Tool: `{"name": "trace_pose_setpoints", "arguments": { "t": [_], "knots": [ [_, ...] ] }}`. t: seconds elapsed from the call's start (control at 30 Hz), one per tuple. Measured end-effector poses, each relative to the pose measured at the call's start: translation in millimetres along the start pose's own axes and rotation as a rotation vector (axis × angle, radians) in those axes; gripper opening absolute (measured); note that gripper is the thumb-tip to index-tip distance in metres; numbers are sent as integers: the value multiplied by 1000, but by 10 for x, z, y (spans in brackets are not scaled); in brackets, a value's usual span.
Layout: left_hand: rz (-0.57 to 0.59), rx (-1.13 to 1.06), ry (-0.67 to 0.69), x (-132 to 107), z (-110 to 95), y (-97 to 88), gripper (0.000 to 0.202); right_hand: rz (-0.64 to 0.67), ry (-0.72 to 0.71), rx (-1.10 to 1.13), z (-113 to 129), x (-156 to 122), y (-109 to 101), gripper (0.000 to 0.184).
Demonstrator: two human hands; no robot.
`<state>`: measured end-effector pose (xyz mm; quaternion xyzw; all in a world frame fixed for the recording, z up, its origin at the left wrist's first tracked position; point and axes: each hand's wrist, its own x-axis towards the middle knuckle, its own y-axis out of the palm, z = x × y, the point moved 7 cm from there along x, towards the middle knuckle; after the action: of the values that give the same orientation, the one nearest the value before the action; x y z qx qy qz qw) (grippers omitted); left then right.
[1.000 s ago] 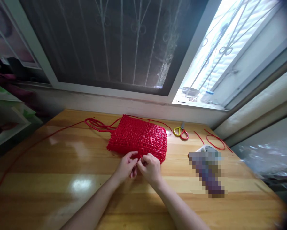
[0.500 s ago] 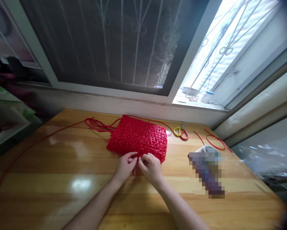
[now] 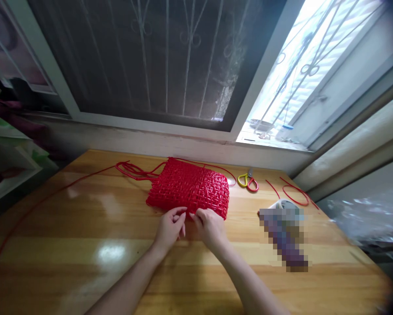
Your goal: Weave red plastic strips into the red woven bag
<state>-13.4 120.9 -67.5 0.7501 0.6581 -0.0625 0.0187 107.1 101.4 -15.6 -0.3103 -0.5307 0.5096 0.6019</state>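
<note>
A red bag [image 3: 190, 186] of woven plastic cord lies on the wooden table, its near edge towards me. At the middle of that edge, my left hand [image 3: 170, 227] has thumb and forefinger brought together in a pinch, the other fingers curled below. What sits between its fingertips is too small to make out. Just to the right, my right hand [image 3: 211, 229] is closed with bent fingers on the bag's near edge. Its thumb points towards the left hand, with a small gap between the two. Red cord handles [image 3: 134, 170] trail from the bag's left end.
Scissors [image 3: 248, 181] with one yellow and one red handle lie right of the bag. Beyond them are loose red cord pieces [image 3: 295, 194] and a white roll [image 3: 285, 204], partly pixelated. A long red cord [image 3: 48, 197] crosses the table's left side. A barred window rises behind.
My right hand has shifted slightly right along the bag's near edge, widening the gap between the hands. The left hand has barely moved, and the bag stays in place.
</note>
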Motion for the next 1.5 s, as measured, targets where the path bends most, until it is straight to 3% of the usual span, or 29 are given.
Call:
{"name": "trace_pose_setpoints", "arguments": {
  "t": [0.27,0.47,0.57,0.67,0.77,0.87,1.0,1.2,1.33,1.5],
  "knots": [
    [-231,268,142,79,-93,-157,25,37,-9,-85,141,40,9,25],
    [-391,586,435,1,-284,-200,17,201,29,-177,186,161,45,17],
    [-423,714,501,-19,-286,-185,17,236,36,-190,210,191,78,16],
    [-418,760,519,-2,-277,-194,17,190,17,-143,226,196,59,16],
    [-423,745,545,10,-300,-237,18,80,-40,13,224,192,-47,19],
    [-427,709,569,12,-332,-287,18,-8,-106,307,182,185,-169,17],
    [-411,622,578,22,-360,-358,16,-42,-152,592,101,190,-195,37],
    [-391,434,391,90,-233,-548,20,-6,-257,545,138,215,-83,9],
    [-389,302,275,97,-128,-611,22,7,-301,507,163,212,-79,7],
    [-512,196,299,91,-106,-774,20,22,-248,508,140,213,-38,8]
  ]
}}
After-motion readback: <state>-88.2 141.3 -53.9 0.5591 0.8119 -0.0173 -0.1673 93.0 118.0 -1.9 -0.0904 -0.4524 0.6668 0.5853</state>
